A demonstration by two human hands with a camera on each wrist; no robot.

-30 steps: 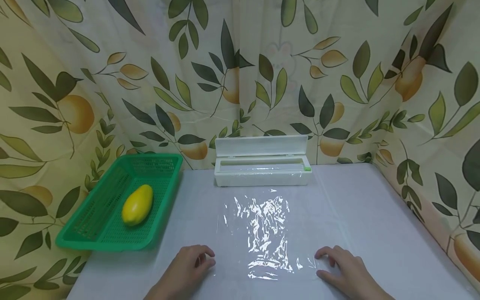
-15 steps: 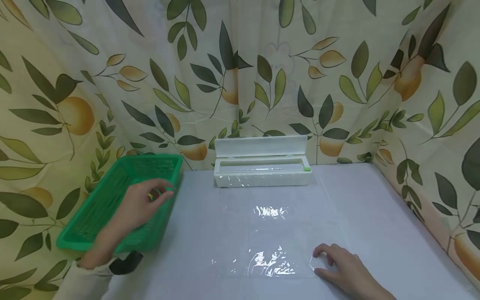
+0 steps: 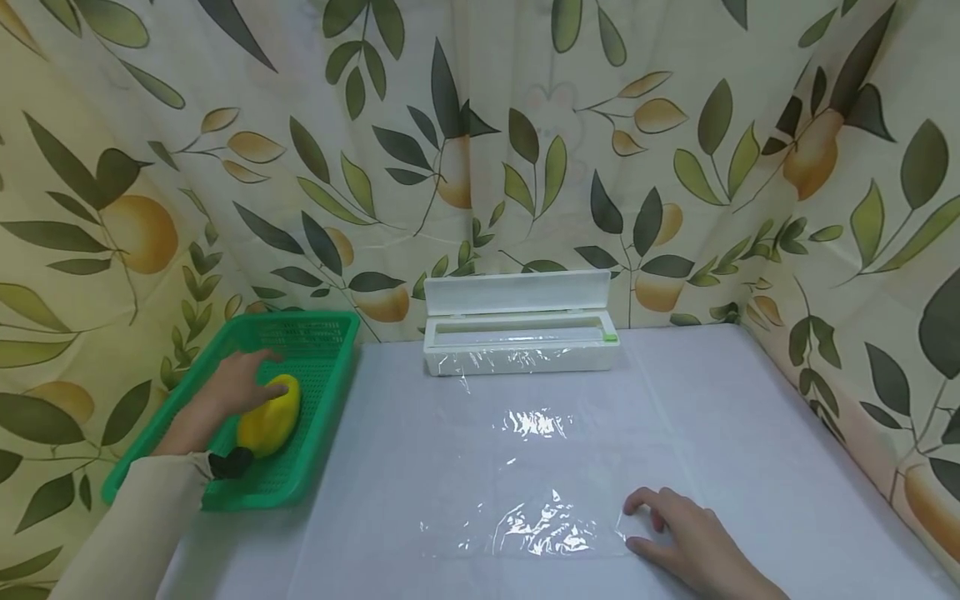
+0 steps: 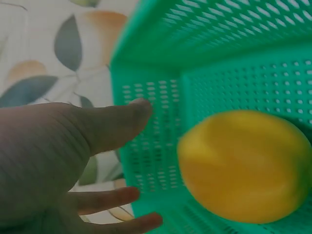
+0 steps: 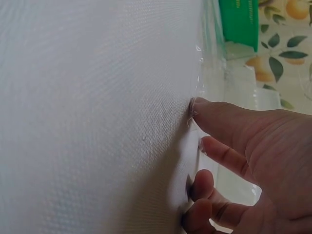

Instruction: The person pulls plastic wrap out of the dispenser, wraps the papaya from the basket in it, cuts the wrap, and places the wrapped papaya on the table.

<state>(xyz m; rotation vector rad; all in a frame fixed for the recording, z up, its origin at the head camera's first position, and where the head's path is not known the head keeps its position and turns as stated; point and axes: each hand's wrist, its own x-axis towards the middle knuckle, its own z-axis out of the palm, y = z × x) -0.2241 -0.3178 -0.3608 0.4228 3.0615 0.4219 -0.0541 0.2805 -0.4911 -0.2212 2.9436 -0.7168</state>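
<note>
Mango lies under left hand fingers, ungripped.

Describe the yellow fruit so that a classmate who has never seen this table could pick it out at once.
Start at the white-covered table and go to its far left edge, where a green perforated basket sits. Inside it lies the yellow fruit, smooth and oval, probably a mango, with the left hand reaching over it. It is the only yellow, rounded thing; the rest on the table is white or clear.
</note>
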